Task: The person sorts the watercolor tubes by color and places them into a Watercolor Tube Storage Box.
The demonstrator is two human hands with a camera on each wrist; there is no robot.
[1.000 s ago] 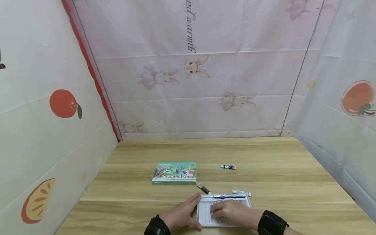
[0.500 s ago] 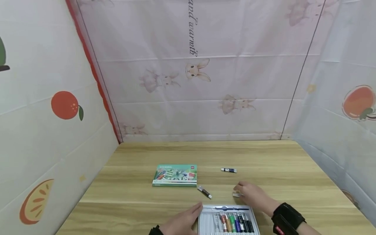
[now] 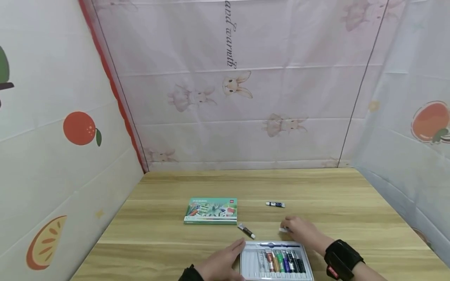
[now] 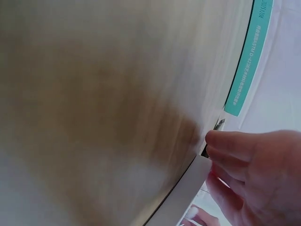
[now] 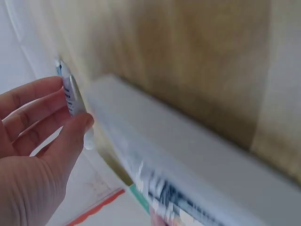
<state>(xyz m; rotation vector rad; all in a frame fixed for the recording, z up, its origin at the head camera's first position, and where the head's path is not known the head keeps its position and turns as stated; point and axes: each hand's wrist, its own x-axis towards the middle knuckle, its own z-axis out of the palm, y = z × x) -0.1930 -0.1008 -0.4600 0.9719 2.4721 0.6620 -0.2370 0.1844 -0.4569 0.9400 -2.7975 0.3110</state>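
A white plastic tray (image 3: 249, 265) lies on the table near the front edge, with several paint tubes (image 3: 277, 261) side by side in it. My left hand (image 3: 221, 263) rests on its left edge, fingers extended to the far corner. My right hand (image 3: 304, 230), beyond the tray's far right corner, pinches a white paint tube (image 5: 73, 96) between thumb and fingertips. From the head camera, that hand covers most of the tube.
A dark-labelled tube (image 3: 246, 231) lies just beyond the tray's far left corner. Farther back are another tube (image 3: 275, 204) and a green illustrated box (image 3: 211, 210). A thin blue-handled brush (image 3: 277, 245) lies along the tray's far side.
My right hand has moved from over the tray to the white tube beyond it and now pinches it. The tray sits nearer the front edge, uncovering its tubes; my left hand stays on its side.
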